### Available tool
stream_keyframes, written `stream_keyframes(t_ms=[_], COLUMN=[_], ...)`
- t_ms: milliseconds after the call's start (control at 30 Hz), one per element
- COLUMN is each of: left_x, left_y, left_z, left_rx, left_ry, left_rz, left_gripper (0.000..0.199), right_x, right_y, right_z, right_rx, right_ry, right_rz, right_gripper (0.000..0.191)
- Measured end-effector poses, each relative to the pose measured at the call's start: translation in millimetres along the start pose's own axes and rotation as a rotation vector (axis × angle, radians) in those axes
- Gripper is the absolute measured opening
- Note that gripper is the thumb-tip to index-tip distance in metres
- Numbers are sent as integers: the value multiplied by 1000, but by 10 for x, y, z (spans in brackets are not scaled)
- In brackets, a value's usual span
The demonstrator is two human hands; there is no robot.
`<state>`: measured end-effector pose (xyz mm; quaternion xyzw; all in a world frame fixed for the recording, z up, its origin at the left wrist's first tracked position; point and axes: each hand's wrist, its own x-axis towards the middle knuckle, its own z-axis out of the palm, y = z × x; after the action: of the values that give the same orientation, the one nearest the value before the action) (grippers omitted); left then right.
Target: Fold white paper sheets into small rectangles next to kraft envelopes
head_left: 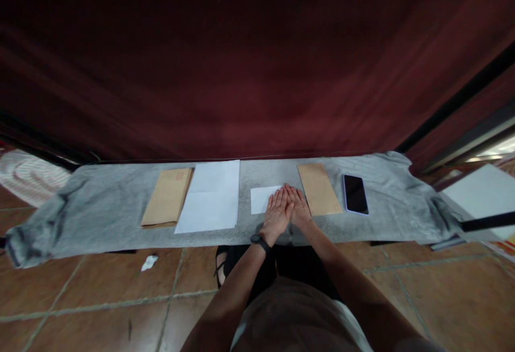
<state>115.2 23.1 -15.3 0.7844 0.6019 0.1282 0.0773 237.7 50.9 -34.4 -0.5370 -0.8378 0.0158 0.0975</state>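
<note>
A small white folded paper (260, 197) lies on the grey cloth, its right part covered by my hands. My left hand (277, 212), with a dark watch (260, 242) at its wrist, rests flat with fingers stretched out over the paper. Close against it, my right hand (298, 208) also lies flat, fingers extended, the two partly overlapping. Just right of my right hand is a single brown envelope (320, 190). To the left are a stack of larger white sheets (210, 202) with a crease and a pile of brown envelopes (166, 197).
The narrow table bears a grey cloth (108, 202) that hangs rumpled at both ends. A phone (355, 195) with a dark screen lies at the right. Behind stands a dark red curtain (257, 83). A white scrap (149, 263) is on the tiled floor.
</note>
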Motion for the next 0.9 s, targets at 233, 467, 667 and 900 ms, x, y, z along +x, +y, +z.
stream_keyframes(t_ms=[233,467,667,900], left_x=[-53,-206,-353,-476], left_y=[-196,-441,-603,-645], left_z=[-43,-108,-167,-196], left_rx=[30,82,110,114], left_ry=[-46,-28,1,44], left_rz=[26,-43,-147,-261], left_gripper=[66,61,59,62], right_x=[4,24,25,23], right_y=[-39,-35,-27,-18], right_z=[18,55,59,57], right_rx=[8,47,53,46], right_ry=[5,64,62,55], right_rz=[49,57,61,73], right_gripper=[58,58,58,59])
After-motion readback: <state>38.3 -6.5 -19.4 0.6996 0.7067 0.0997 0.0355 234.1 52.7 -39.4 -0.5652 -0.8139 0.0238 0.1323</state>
